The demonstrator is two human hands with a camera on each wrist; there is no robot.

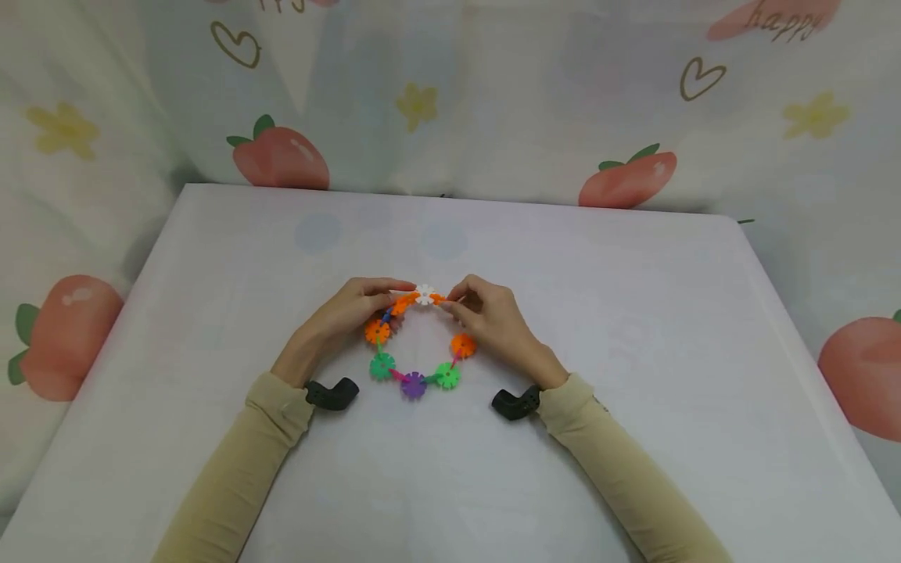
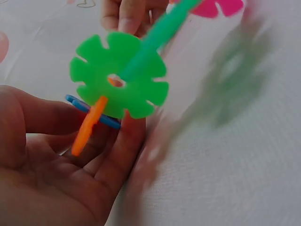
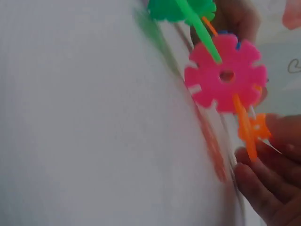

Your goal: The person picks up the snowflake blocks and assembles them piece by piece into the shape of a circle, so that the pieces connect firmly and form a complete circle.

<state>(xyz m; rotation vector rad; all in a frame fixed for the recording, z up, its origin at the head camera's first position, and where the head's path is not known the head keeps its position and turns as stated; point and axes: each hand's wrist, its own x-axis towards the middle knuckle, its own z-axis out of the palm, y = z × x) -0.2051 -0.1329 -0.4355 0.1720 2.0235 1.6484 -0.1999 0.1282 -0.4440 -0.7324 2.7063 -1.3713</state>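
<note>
Notched plastic snowflake discs form a ring-shaped chain [image 1: 414, 385] in the head view, with a gap on its right side. My left hand [image 1: 345, 314] holds the chain's upper left part, around an orange disc [image 1: 401, 305] and a blue disc [image 2: 110, 123]. At the top, a white disc [image 1: 425, 295] lies between the two hands. My right hand [image 1: 496, 317] pinches another orange disc [image 1: 438, 299] beside the white one. Below the right fingers, an orange end disc [image 1: 463, 345] joins a pink disc [image 3: 228, 70]. Green discs [image 2: 117, 77] and a purple one make up the lower side.
A white-covered table [image 1: 633, 328] lies under the hands. Behind it hangs a pale curtain [image 1: 521, 94] printed with peaches, flowers and hearts. A black wrist device [image 1: 332, 394] sits at the left cuff and another black device [image 1: 516, 403] at the right cuff.
</note>
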